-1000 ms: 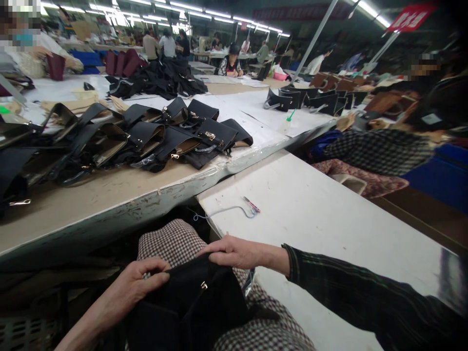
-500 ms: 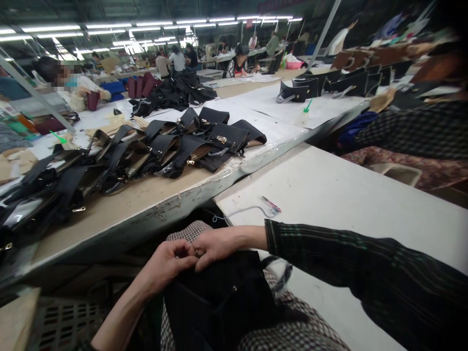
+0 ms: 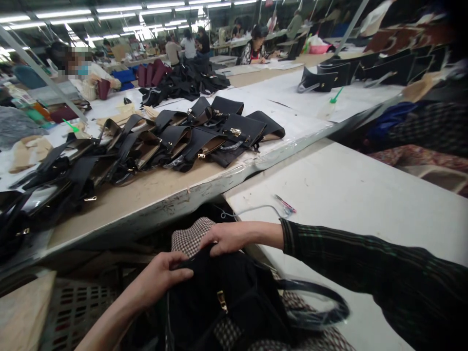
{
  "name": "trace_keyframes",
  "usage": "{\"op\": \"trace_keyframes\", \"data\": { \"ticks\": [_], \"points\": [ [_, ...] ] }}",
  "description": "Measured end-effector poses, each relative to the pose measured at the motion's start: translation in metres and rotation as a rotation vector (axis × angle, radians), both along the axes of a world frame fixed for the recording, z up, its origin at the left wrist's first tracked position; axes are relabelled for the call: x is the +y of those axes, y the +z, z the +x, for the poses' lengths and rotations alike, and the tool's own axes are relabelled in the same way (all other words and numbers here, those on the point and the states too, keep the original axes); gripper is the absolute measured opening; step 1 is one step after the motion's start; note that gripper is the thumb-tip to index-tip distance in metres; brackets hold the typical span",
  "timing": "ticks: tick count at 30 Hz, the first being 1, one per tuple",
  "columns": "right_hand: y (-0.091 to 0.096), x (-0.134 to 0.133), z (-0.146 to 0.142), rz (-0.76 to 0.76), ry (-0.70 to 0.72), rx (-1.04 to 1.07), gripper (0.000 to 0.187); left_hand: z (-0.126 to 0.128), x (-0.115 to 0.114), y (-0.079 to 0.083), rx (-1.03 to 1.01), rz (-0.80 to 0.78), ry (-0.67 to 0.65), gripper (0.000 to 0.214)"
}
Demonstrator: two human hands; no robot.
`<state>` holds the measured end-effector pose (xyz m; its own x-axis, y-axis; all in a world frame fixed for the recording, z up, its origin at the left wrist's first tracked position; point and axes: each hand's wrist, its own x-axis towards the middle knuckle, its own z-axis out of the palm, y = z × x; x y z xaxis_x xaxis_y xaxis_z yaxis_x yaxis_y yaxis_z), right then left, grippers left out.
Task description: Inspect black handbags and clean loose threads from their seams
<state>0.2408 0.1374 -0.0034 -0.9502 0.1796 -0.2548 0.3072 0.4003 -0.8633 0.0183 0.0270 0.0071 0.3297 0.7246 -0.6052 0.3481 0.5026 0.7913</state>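
Both hands on black bag [image 3: 219, 297] | left hand [image 3: 161, 275] fingers gripping its top edge | right hand [image 3: 228, 237] fingers curled over rim

Bag [image 3: 219, 297] in your lap: black, with a gold clasp [image 3: 221, 300].
Your trousers [image 3: 192, 236]: brown-and-white check.
Your sleeve [image 3: 358, 263]: dark, with thin green stripes.
Counter [image 3: 347, 195] on your right: white.
Counter [image 3: 146, 187] ahead: tan top, with a chipped pale edge.
Bags [image 3: 204, 134] along its far edge: black, tan inside, with gold fittings.
Pen [image 3: 285, 204] at the white counter's near corner: pink and blue.
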Motion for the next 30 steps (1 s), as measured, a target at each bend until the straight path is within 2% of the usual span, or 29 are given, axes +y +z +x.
{"op": "trace_keyframes", "data": {
  "ticks": [3,7,14,21,25,30],
  "points": [
    [-0.015,0.003,0.002,-0.131,-0.04,0.066,0.042,0.002,0.002,-0.003,-0.033,-0.008,0.02,0.033],
    [-0.026,0.004,0.001,-0.143,-0.138,0.05,0.033,0.005,0.005,-0.001,-0.056,-0.012,0.036,0.034],
    [-0.024,0.001,-0.001,-0.118,-0.195,0.05,0.026,0.012,0.008,-0.002,-0.002,-0.002,0.065,0.03],
    [-0.032,-0.015,-0.003,-0.157,-0.313,0.054,0.012,0.018,0.007,-0.014,0.16,0.101,0.049,0.028],
    [-0.035,-0.019,-0.003,-0.101,-0.316,0.086,0.011,0.017,0.007,-0.011,0.195,0.138,0.005,0.03],
    [-0.02,-0.017,-0.002,0.063,-0.216,0.061,0.014,0.022,0.009,0.002,0.371,0.279,-0.153,0.033]
  ]
}}
